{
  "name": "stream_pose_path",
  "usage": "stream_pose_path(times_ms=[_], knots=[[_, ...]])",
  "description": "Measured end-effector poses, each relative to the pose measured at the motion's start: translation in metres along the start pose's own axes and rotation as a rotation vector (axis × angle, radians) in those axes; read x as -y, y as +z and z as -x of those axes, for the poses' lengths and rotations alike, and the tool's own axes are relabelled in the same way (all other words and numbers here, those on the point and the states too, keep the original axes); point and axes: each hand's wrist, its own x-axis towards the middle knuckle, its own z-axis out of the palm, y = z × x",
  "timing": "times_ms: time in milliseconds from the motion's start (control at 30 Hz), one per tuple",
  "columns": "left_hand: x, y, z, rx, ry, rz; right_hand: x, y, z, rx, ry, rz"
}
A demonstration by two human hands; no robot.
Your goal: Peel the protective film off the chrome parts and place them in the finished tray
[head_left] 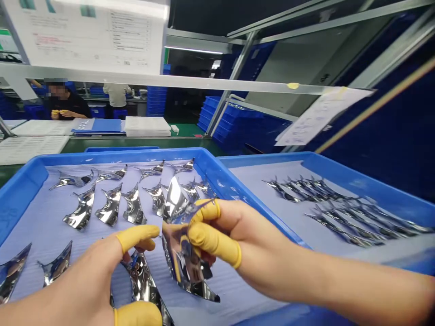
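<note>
My right hand [224, 235], with yellow finger cots, is closed on a shiny chrome curved part [185, 253], held upright above the left blue tray [20, 190]. My left hand [88, 280], also wearing yellow cots, is pinched around a second chrome part [144, 283] lower down, its forefinger tip touching the edge of the upright part. Several more chrome parts [108, 203] lie in rows on the tray's pale liner.
A second blue tray [374, 185] on the right holds several slimmer chrome parts [340, 203]. Across the green bench a seated person [64, 104] works; another stands behind. White trays [147, 126], stacked blue bins [231, 122] and a hanging instruction sheet [91, 34] surround.
</note>
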Motion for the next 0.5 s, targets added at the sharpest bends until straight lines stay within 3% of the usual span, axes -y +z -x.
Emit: stream_pose_path(times_ms=[167,333,500], knots=[[-0.017,-0.010,-0.017,0.089,-0.098,0.359,-0.016,0.014,-0.012,0.138,-0.171,0.108],[-0.004,-0.004,-0.015,0.004,0.089,0.148,-0.019,0.009,-0.014,0.168,-0.270,0.220],[0.003,0.002,-0.016,-0.141,0.205,0.145,-0.015,0.008,-0.012,0.178,-0.309,0.301]])
